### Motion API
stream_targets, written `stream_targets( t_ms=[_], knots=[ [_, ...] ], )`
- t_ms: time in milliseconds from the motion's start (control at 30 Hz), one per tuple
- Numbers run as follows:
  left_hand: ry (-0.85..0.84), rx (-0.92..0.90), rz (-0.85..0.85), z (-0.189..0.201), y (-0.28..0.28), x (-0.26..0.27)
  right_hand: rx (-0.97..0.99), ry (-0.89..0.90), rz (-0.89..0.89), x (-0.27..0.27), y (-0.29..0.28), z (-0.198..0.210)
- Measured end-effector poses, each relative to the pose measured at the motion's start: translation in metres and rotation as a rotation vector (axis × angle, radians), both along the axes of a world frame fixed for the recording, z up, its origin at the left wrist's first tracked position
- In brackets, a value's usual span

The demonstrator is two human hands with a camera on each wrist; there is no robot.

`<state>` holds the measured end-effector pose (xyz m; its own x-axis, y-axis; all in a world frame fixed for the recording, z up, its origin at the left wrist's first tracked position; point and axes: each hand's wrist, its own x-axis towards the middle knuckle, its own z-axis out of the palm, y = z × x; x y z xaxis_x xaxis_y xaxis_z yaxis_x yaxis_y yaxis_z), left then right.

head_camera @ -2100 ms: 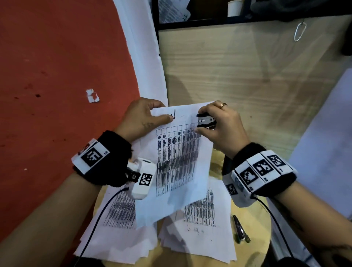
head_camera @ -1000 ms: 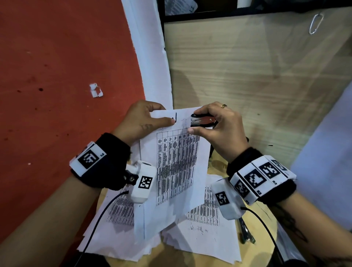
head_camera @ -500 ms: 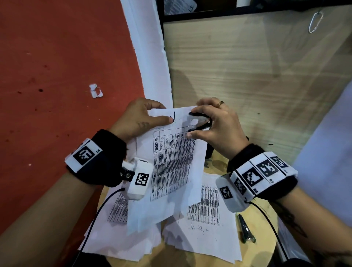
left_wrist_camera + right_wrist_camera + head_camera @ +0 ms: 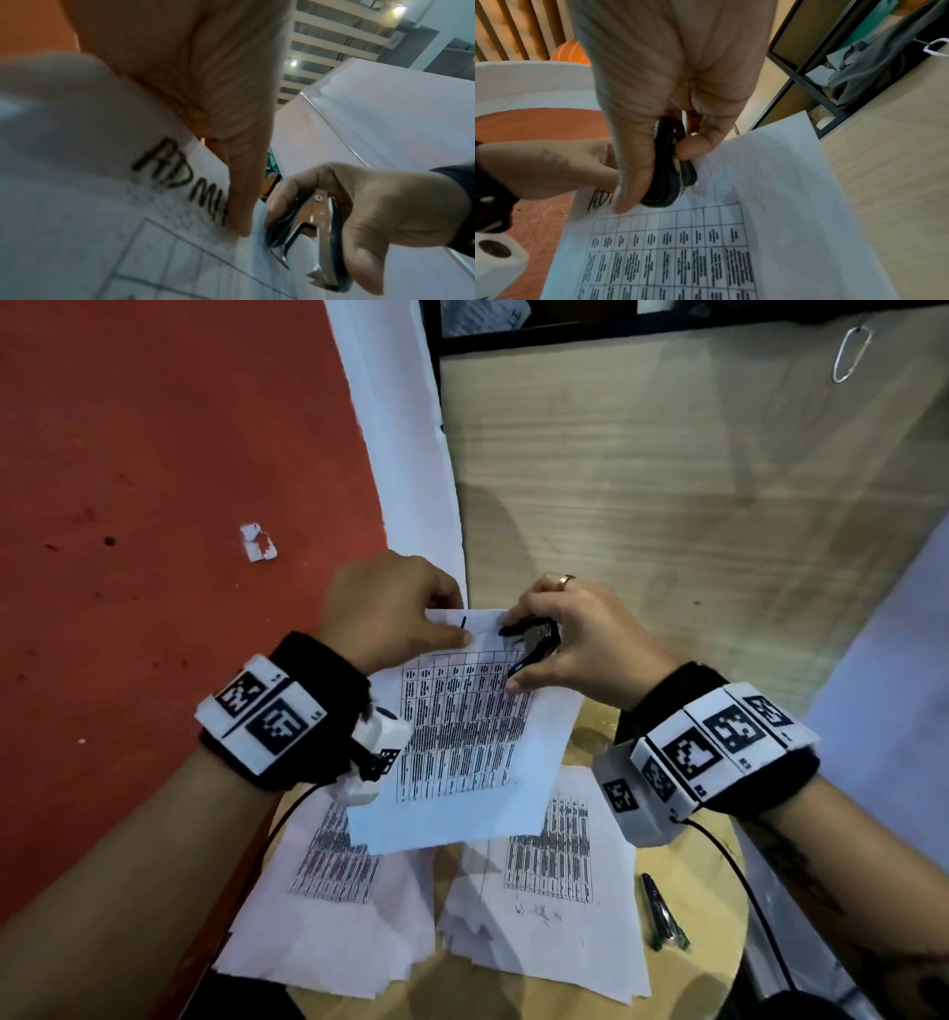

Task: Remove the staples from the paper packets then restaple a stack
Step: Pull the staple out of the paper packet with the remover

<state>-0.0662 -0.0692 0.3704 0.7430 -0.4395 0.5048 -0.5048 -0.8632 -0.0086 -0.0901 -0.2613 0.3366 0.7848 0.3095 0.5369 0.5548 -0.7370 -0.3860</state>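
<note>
A paper packet (image 4: pixel 462 737) printed with a table is held up above the small round table. My left hand (image 4: pixel 390 613) pinches its top left corner, thumb on the printed face (image 4: pixel 239 203). My right hand (image 4: pixel 570 639) grips a black and chrome staple remover (image 4: pixel 534 642) between thumb and fingers at the packet's top edge. In the left wrist view the staple remover (image 4: pixel 311 229) has its metal claws spread against the paper. The right wrist view shows the staple remover (image 4: pixel 670 166) from behind, over the packet (image 4: pixel 706 253). The staple itself is hidden.
Two more piles of printed sheets (image 4: pixel 334 891) (image 4: pixel 554 891) lie on the round wooden table (image 4: pixel 688 916). A slim metal tool (image 4: pixel 662 914) lies at the table's right side. A wooden panel (image 4: pixel 667 480) stands behind, red floor (image 4: pixel 154 505) to the left.
The packet has tilted and shifted left. My right hand has turned the staple remover so its claws point at the top edge. My left hand keeps its pinch.
</note>
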Motion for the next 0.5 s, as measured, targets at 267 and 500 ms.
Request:
stream_targets(
  t_ms=[267, 500],
  knots=[
    [0.375, -0.271, -0.269, -0.010, -0.005, 0.013, 0.064, -0.258, -0.082, -0.014, -0.004, -0.012],
    [0.456, -0.470, -0.395, -0.011, -0.008, 0.008, -0.042, -0.577, -0.092, -0.011, 0.006, -0.023]
  ],
)
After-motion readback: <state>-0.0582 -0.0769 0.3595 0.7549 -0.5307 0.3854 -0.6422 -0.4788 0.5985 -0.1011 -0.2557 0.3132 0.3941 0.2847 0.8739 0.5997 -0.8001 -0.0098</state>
